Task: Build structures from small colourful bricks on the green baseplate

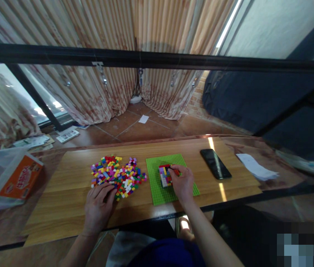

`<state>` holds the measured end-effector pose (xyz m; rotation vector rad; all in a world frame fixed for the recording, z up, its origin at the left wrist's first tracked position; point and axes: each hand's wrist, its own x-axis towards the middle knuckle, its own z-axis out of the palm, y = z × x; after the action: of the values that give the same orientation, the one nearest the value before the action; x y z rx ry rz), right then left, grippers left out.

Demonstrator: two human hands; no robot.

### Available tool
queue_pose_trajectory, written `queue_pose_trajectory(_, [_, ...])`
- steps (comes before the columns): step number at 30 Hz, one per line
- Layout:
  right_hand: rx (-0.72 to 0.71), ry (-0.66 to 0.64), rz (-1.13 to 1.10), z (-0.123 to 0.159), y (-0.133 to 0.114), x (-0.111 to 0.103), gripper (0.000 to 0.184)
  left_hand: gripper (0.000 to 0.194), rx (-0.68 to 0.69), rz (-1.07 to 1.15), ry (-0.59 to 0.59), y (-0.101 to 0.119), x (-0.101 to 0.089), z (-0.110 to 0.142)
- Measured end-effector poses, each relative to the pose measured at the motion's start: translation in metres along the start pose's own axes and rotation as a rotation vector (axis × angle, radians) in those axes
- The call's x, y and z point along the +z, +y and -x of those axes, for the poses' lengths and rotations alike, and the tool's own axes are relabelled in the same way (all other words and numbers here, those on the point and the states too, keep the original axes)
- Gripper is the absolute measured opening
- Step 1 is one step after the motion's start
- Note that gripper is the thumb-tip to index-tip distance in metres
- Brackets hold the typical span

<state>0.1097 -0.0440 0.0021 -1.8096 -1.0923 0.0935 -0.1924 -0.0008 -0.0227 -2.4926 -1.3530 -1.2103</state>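
A green baseplate (157,187) lies on the wooden table (68,211) in front of me. A small block of coloured bricks (164,175) is built on it. My right hand (182,183) rests on the plate with its fingertips pinched at the right edge of that block; what they hold is too small to make out. A loose pile of small coloured bricks (118,174) lies left of the plate. My left hand (98,207) lies flat on the table with its fingers stretched to the pile's near edge.
A black phone (215,163) lies right of the baseplate, with white paper (255,167) beyond it. A clear plastic bag with an orange box (20,178) sits at the far left. A black frame bar crosses overhead.
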Motion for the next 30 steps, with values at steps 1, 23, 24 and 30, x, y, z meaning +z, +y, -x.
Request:
queue_pose_trajectory(1, [0.011,0.004,-0.006,0.0001,0.0007,0.0013,0.012,0.018,0.004,0.003,0.002,0.0001,0.0001,-0.0001])
queue_pose_trajectory(23, [-0.087,-0.138,0.017,-0.0027,0.0049,-0.0039,0.014,0.017,-0.045,-0.001,-0.011,0.0022,0.0009,0.0012])
queue_pose_trajectory(24, [-0.096,-0.139,0.03,-0.0029,0.0048,-0.0038,0.014,0.017,-0.045,-0.002,-0.008,0.0021,0.0009,0.0013])
queue_pose_trajectory(30, [-0.057,-0.088,0.037,-0.0013,0.0051,-0.0029,0.014,0.016,-0.048,0.002,0.007,0.0024,0.0008,0.0012])
